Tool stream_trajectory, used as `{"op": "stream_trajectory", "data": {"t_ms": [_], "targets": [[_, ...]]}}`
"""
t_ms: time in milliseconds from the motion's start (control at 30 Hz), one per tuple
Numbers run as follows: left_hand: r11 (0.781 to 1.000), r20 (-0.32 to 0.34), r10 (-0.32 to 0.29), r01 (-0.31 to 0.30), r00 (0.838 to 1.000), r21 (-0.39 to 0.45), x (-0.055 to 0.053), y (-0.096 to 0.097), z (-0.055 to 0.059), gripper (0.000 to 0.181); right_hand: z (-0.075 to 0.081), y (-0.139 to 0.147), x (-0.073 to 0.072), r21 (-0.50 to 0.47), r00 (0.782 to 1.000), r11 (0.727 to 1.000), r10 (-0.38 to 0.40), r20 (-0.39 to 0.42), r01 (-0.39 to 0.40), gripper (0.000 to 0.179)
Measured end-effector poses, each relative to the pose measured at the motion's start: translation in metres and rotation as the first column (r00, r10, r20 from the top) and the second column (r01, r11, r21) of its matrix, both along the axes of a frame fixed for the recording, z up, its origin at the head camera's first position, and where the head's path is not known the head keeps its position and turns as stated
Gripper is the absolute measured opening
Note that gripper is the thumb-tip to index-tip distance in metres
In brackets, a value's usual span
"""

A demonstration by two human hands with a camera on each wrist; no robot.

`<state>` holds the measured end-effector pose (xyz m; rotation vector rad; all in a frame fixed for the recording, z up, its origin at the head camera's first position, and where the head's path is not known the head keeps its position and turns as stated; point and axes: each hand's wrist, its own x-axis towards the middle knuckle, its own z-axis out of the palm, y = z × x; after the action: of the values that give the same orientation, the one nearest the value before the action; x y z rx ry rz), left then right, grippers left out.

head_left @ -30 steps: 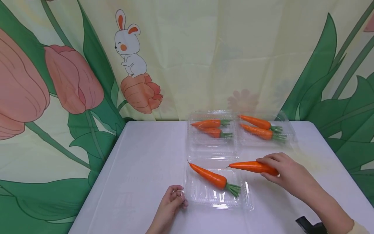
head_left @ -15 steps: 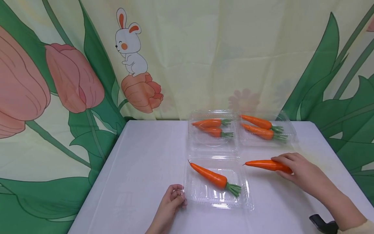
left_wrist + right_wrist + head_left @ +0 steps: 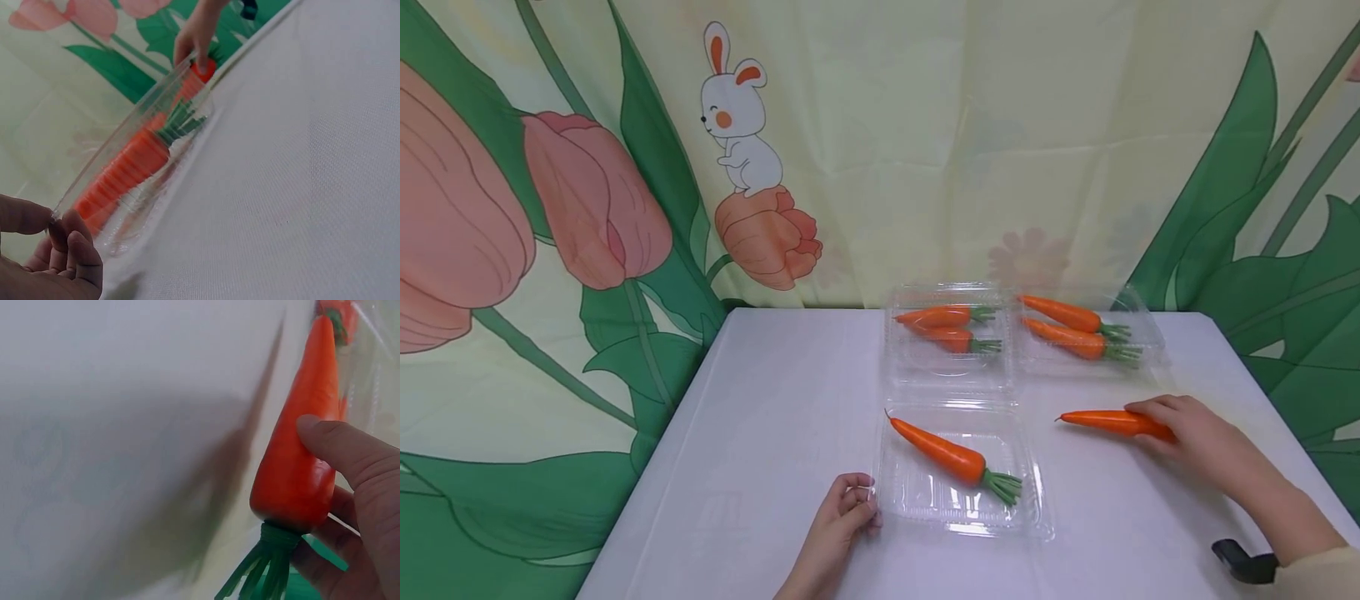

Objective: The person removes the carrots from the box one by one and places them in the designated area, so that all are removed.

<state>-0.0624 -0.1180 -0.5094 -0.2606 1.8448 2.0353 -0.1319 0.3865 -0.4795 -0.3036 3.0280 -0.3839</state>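
Note:
My right hand (image 3: 1195, 437) holds a carrot (image 3: 297, 450) by its thick end, thumb on one side and fingers on the other. Its tip points left, and its green stalks show in the right wrist view. To the left, a clear plastic clamshell box (image 3: 917, 508) lies on the table with one carrot (image 3: 942, 450) in its front half, stalks toward the lower right. With thumb and finger, my left hand (image 3: 50, 250) pinches the box's left rim. The box's other half (image 3: 947, 379) extends toward the back.
Two carrots (image 3: 953, 340) show at the back left, within clear plastic. Beside them, a second clear box (image 3: 1150, 337) contains two more carrots (image 3: 1063, 337). A black strap-like object (image 3: 1243, 562) sits by my right forearm. A tulip-and-rabbit printed cloth (image 3: 887, 167) hangs behind the white table (image 3: 737, 433).
My right hand has moved to the right with the carrot, from beside the front box's right edge to farther away from it. The left hand has stayed at the rim.

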Motion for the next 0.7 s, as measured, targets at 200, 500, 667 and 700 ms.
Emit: {"op": "stream_trajectory", "data": {"t_ms": [200,500,667,700], "targets": [[1.0,-0.007,0.002,-0.002,1.0,-0.007,0.001,0.001,0.002,0.04,-0.006,0.007,-0.003,0.005,0.998,1.0,-0.031,0.05,0.031,0.05],[1.0,-0.007,0.006,-0.006,1.0,0.007,0.002,0.001,0.003,0.041,-0.014,0.013,-0.008,-0.027,0.997,0.999,-0.041,0.069,0.043,0.054],[1.0,0.001,0.01,-0.01,1.0,0.001,0.002,0.001,0.004,0.04,-0.013,0.015,-0.009,-0.034,0.997,0.999,-0.036,0.071,0.039,0.057],[1.0,0.003,0.011,-0.011,1.0,0.003,0.002,0.001,0.004,0.04,-0.012,0.015,-0.009,-0.035,0.997,0.999,-0.038,0.074,0.041,0.058]]}}
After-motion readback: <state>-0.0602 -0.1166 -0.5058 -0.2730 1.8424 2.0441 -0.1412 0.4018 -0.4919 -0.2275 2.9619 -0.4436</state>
